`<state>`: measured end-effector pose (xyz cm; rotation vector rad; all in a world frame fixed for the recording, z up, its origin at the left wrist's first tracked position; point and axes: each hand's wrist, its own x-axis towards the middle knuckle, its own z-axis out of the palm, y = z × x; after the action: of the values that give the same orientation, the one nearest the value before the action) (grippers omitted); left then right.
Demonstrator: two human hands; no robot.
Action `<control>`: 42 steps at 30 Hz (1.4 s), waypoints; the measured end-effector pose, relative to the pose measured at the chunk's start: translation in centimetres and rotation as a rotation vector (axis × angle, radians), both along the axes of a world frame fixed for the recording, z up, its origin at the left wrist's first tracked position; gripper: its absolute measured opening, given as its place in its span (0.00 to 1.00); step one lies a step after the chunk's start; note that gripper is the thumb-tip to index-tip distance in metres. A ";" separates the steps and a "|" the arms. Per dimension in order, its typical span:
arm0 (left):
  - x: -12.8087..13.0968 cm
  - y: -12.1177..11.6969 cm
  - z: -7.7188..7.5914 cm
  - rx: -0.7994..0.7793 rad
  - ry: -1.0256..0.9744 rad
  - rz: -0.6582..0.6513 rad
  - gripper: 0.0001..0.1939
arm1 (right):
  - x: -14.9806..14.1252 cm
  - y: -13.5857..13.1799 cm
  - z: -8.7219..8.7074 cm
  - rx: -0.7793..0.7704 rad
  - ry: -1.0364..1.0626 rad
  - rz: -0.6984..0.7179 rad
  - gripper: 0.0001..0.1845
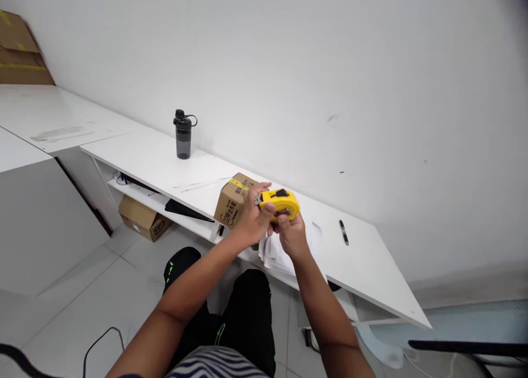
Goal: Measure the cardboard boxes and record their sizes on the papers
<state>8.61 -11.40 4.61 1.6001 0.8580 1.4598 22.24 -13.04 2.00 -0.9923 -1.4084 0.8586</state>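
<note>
A yellow tape measure (291,202) with a black slide button is held up above the white shelf top by both hands. My left hand (256,215) grips its left end, near the metal tip, with the thumb at the front. From below, my right hand (292,232) has its fingers closed on the underside of the case. Just behind my left hand sits a small cardboard box (229,202) with yellow tape and dark print. Under my right hand lie some white papers (276,257), partly hidden by the hands.
On the white shelf top (152,152), a dark water bottle (183,138) stands at left and a black marker (344,233) lies at right. Another cardboard box (144,218) is on the floor below. Larger boxes (20,53) are stacked far left. A wall rises behind.
</note>
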 end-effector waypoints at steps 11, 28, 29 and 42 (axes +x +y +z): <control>-7.2 8.9 -6.4 -0.336 -0.111 0.233 0.30 | -5.4 11.7 4.7 -0.004 -0.992 -0.165 0.28; -5.7 9.5 -5.8 -0.291 0.000 0.293 0.17 | 2.5 5.9 2.9 0.011 -1.084 -0.247 0.34; -5.6 9.6 -5.7 -0.293 -0.009 0.289 0.17 | 3.3 5.1 2.5 -0.001 -1.059 -0.268 0.34; -5.5 9.6 -4.5 -0.297 -0.022 0.270 0.17 | 5.5 1.4 -0.7 -0.027 -0.930 -0.416 0.35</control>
<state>3.07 -1.81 0.11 1.2819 1.2524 1.4474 27.76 -11.64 1.33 -1.7503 -1.8312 0.0662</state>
